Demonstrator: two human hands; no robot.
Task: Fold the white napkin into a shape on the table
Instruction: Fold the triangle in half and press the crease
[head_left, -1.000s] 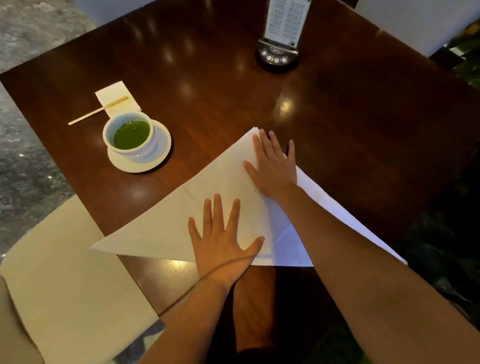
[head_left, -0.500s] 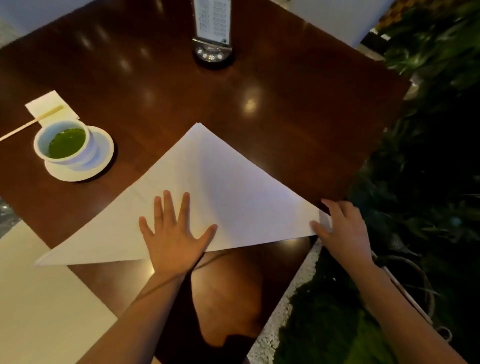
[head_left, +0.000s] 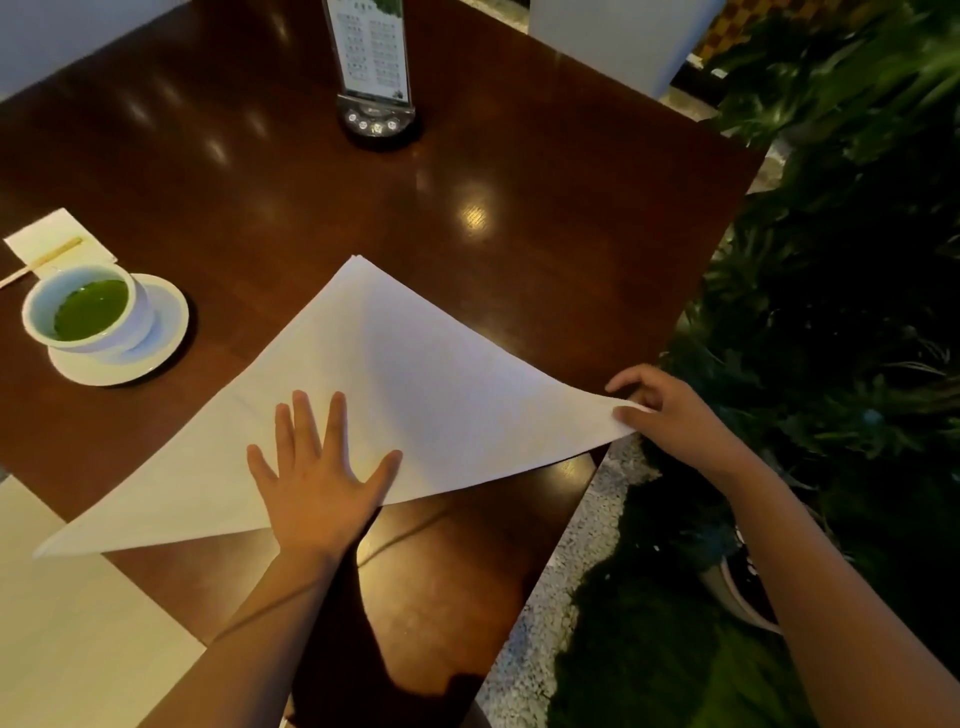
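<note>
The white napkin (head_left: 415, 395) lies on the dark wooden table (head_left: 545, 249) folded into a large triangle, its apex pointing away from me. My left hand (head_left: 319, 478) presses flat with spread fingers on the napkin's near edge, close to the middle. My right hand (head_left: 670, 415) pinches the right corner between thumb and fingers and holds it lifted slightly off the table, at the table's right edge. The left corner rests flat near the table's front-left edge.
A white cup of green tea (head_left: 85, 306) on a saucer (head_left: 156, 338) stands at the left, with a small paper and a wooden stick (head_left: 44, 260) behind it. A menu stand (head_left: 376, 78) sits at the back. Green plants (head_left: 841, 312) line the right side.
My right hand left the middle of the napkin, moved to the right corner, pinched it and now lifts it. The left hand has stayed pressed flat. The camera view shifted right.
</note>
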